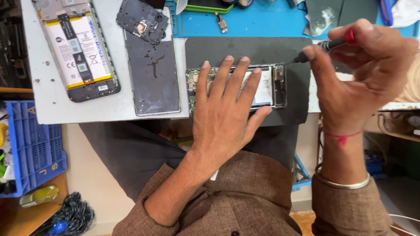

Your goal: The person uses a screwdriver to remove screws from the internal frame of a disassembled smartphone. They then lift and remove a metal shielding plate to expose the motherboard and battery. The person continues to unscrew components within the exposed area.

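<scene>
My left hand (225,111) lies flat, fingers spread, on an opened phone (271,87) that rests on a dark mat (262,50). Its white battery and circuit parts show past my fingers. My right hand (363,72) grips a screwdriver (326,46) with a black shaft and a red collar. Its tip points at the phone's upper right corner.
A second opened phone (76,48) with a white battery lies at the left on the grey table (43,105). Beside it are a dark back cover (153,74) and a black inner frame piece (142,19). A blue mat (262,19) lies behind, a blue crate (30,148) at lower left.
</scene>
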